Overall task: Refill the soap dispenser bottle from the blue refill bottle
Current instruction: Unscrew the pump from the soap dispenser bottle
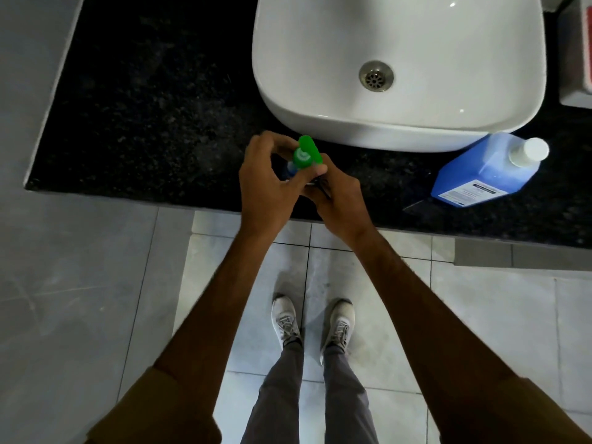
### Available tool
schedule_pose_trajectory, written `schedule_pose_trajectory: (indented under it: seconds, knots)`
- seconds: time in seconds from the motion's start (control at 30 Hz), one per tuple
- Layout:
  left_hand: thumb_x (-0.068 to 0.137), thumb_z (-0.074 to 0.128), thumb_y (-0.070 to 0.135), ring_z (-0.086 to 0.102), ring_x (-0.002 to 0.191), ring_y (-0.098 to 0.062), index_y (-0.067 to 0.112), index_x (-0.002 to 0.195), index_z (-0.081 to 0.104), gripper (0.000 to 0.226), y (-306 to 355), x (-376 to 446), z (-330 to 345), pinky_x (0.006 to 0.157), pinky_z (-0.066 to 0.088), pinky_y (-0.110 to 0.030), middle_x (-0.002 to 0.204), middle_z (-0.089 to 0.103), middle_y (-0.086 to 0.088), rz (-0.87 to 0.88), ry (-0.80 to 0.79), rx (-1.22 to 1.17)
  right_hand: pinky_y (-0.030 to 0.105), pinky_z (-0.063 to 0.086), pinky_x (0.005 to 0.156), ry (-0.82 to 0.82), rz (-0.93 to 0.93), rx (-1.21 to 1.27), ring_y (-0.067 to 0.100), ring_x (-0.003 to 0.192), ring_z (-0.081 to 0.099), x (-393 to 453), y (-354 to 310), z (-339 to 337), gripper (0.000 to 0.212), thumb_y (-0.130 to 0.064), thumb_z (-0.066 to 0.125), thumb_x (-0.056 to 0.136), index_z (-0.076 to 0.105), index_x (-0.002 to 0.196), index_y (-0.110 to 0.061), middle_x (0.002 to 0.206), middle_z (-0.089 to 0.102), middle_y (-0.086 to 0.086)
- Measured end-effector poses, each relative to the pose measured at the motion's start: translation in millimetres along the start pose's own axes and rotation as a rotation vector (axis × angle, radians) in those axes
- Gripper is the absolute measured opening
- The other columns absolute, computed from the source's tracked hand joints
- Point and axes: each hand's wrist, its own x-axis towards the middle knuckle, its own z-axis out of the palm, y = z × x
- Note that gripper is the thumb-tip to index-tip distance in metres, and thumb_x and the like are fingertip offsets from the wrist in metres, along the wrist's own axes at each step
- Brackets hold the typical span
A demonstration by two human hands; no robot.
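Note:
The soap dispenser bottle stands on the black counter just in front of the sink; its green pump head (307,154) shows between my hands and its body is mostly hidden. My left hand (267,179) curls around the pump collar from the left. My right hand (336,200) grips the bottle body from the right and below. The blue refill bottle (483,173) stands on the counter to the right, with its white cap (528,151) on and a white label facing me. Neither hand touches it.
A white basin (397,59) with a metal drain (376,75) sits on the black granite counter (144,107). A pale box (576,59) is at the far right edge. The counter's front edge runs under my wrists; grey floor tiles and my shoes lie below.

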Motion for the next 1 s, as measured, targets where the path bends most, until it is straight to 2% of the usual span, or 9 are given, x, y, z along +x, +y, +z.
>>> schedule_pose_trajectory:
  seconds: [0.1,0.23,0.37,0.43,0.53,0.67,0.77,0.8,1.0]
  knots:
    - [0.079,0.091,0.028,0.063,0.095,0.007,0.018,0.104,0.060,0.041,7.1,0.0,-0.9,0.087,0.048,-0.007,0.104,0.069,-0.002,0.007,0.054,-0.039,0.030,0.060,0.100,0.010,0.006,-0.020,0.010,0.111,0.073,-0.6,0.7,2.1,0.042,-0.004,0.071,0.096,0.058,0.136,-0.007,0.121,0.074,0.005]
    - [0.085,0.086,0.019,0.073,0.105,-0.016,0.012,0.110,0.066,0.033,25.1,3.0,-17.5,0.097,0.060,-0.032,0.111,0.074,-0.011,-0.011,0.148,-0.215,0.043,0.059,0.102,-0.003,0.030,-0.051,0.018,0.113,0.073,0.2,1.0,2.6,0.048,-0.013,0.078,0.092,0.059,0.136,-0.016,0.120,0.075,0.004]
    - [0.093,0.077,0.006,0.064,0.082,0.003,0.004,0.120,0.068,0.029,37.4,28.3,-47.7,0.083,0.059,-0.024,0.084,0.071,0.017,-0.004,0.249,-0.433,0.039,0.058,0.104,0.005,0.025,-0.068,0.016,0.115,0.071,-0.9,3.6,-2.3,0.050,-0.012,0.079,0.092,0.059,0.137,-0.014,0.122,0.074,0.004]
    - [0.096,0.074,0.009,0.062,0.080,-0.003,-0.005,0.120,0.067,0.029,35.9,42.8,-62.6,0.087,0.063,-0.032,0.080,0.066,0.015,-0.018,0.336,-0.431,0.037,0.057,0.105,0.009,0.025,-0.073,0.015,0.117,0.071,-1.3,4.9,-4.4,0.050,-0.012,0.078,0.093,0.058,0.138,-0.014,0.124,0.073,0.002]
    - [0.095,0.076,0.012,0.059,0.084,-0.023,-0.010,0.120,0.064,0.035,12.6,57.5,-71.9,0.088,0.065,-0.037,0.081,0.060,-0.005,-0.182,0.395,-0.425,0.037,0.057,0.104,0.011,0.019,-0.098,0.013,0.116,0.070,-3.5,6.5,-3.0,0.050,-0.014,0.077,0.093,0.056,0.139,-0.016,0.124,0.073,0.000]
    - [0.092,0.081,0.016,0.068,0.089,-0.023,-0.003,0.120,0.072,0.035,-35.3,52.6,-52.9,0.098,0.062,-0.047,0.105,0.076,-0.024,-0.402,0.204,-0.142,0.039,0.061,0.095,0.055,0.072,-0.067,0.016,0.108,0.073,-10.2,8.5,-3.4,0.046,-0.018,0.077,0.093,0.052,0.131,-0.014,0.119,0.073,0.000]
    - [0.088,0.085,0.024,0.073,0.086,-0.016,0.007,0.109,0.081,0.028,-53.6,40.6,-31.7,0.086,0.060,-0.018,0.100,0.082,-0.014,-0.370,0.039,0.097,0.037,0.062,0.091,0.076,0.060,-0.050,0.013,0.104,0.073,-13.0,8.6,-7.1,0.036,-0.018,0.076,0.094,0.053,0.122,-0.017,0.115,0.073,0.000]
    - [0.086,0.086,0.026,0.076,0.087,-0.016,0.009,0.106,0.082,0.026,-55.8,41.3,-26.7,0.083,0.058,-0.016,0.098,0.082,-0.011,-0.353,0.011,0.138,0.036,0.061,0.092,0.089,0.052,-0.038,0.013,0.104,0.072,-12.1,7.4,-7.7,0.035,-0.018,0.077,0.093,0.055,0.121,-0.017,0.115,0.073,0.000]
    - [0.083,0.089,0.027,0.078,0.088,-0.024,0.003,0.099,0.076,0.031,-78.3,65.4,-19.1,0.087,0.064,-0.039,0.098,0.081,-0.013,-0.359,0.038,0.286,0.039,0.058,0.099,0.158,0.026,-0.095,0.013,0.113,0.067,-4.3,7.6,10.2,0.042,-0.026,0.079,0.091,0.060,0.129,-0.022,0.123,0.069,-0.002]
